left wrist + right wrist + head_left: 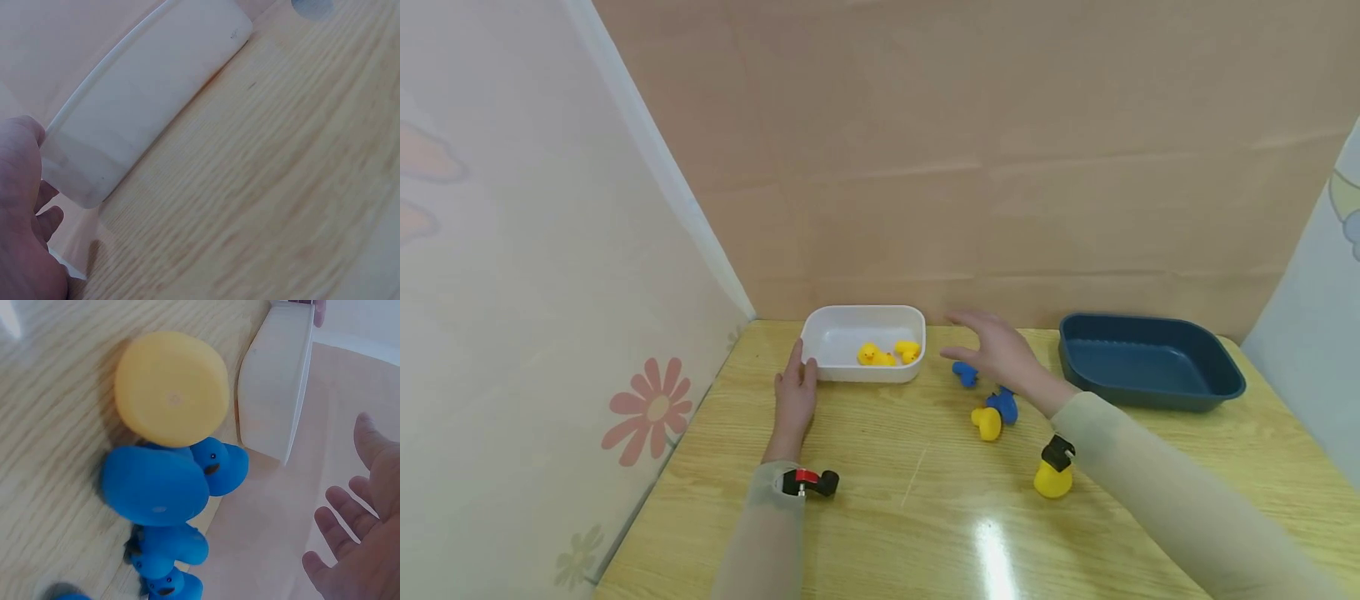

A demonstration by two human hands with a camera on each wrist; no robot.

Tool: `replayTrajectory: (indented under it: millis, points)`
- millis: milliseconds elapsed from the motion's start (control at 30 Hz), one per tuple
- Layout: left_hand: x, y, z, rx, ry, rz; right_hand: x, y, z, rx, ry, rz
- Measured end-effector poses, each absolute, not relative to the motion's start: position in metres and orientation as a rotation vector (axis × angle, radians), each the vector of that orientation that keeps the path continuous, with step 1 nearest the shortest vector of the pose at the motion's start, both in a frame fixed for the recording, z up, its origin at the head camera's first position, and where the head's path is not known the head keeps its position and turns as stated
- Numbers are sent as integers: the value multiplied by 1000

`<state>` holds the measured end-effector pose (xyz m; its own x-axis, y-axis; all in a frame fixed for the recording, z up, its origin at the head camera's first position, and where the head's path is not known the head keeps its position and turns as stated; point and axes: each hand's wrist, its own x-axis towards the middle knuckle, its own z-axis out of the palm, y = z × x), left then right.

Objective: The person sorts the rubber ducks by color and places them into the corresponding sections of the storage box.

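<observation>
My left hand holds the front left corner of a white plastic bin, its thumb at the front and its fingers along the left side. Inside the bin, toward the right, lie yellow toy ducks. My right hand is held over the table to the right of the bin, fingers spread and nothing in them. Near it on the table are blue toy ducks and a yellow toy duck. Another yellow duck sits closer to me, partly covered by the right wrist strap.
A dark blue bin stands at the right, near the back of the wooden table. Brown paper covers the wall behind. A pale wall with flower prints borders the left side.
</observation>
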<state>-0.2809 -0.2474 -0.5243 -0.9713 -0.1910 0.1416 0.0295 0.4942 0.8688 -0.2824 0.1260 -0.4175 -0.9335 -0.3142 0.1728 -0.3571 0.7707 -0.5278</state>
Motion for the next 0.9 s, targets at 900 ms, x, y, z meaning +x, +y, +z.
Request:
replayTrajectory:
  millis: [900]
  points:
    - [-278, -243, -523, 122, -2521, -1482, -217, 182, -429, 664, -2851, 838]
